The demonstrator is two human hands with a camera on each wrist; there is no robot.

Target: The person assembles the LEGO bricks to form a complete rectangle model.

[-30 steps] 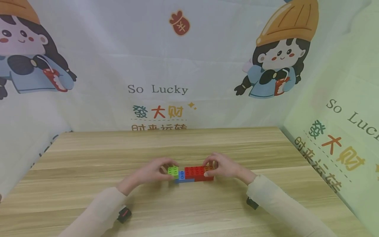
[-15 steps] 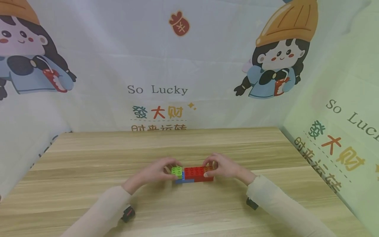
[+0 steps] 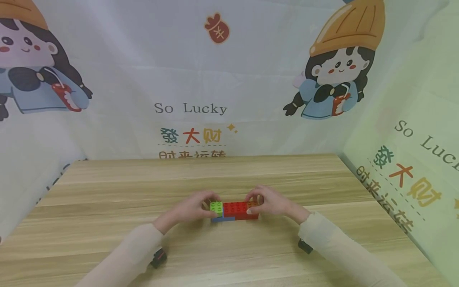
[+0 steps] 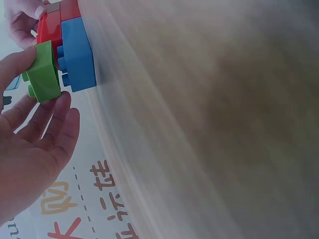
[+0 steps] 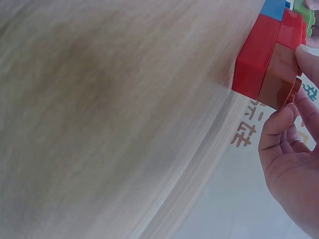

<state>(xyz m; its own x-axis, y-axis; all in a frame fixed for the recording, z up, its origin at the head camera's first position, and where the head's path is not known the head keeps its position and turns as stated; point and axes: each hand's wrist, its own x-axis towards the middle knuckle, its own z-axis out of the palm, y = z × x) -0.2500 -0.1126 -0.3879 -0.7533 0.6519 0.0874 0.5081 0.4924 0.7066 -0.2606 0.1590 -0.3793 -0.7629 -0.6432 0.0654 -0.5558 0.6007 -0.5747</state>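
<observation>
My left hand (image 3: 195,208) pinches a green toy building brick (image 3: 216,208) between thumb and fingers. In the left wrist view, that brick is just above the studs of a blue brick (image 4: 78,56), with a narrow gap between them. The blue brick lies in the bottom layer, end to end with a red brick (image 5: 256,55). Another red brick (image 3: 234,207) sits on top, bridging the two. At the right end, my right hand (image 3: 271,204) grips a brown brick (image 5: 279,74) that is on the lower red one.
The bricks rest on a wood-grain table (image 3: 229,255). A printed white cloth (image 3: 258,99) hangs behind it and along the sides. Small black devices (image 3: 158,258) are at both wrists, below the sleeves.
My left hand has shifted slightly right with the green brick, which now covers the blue studs seen earlier beside the red brick. The right hand has stayed in place.
</observation>
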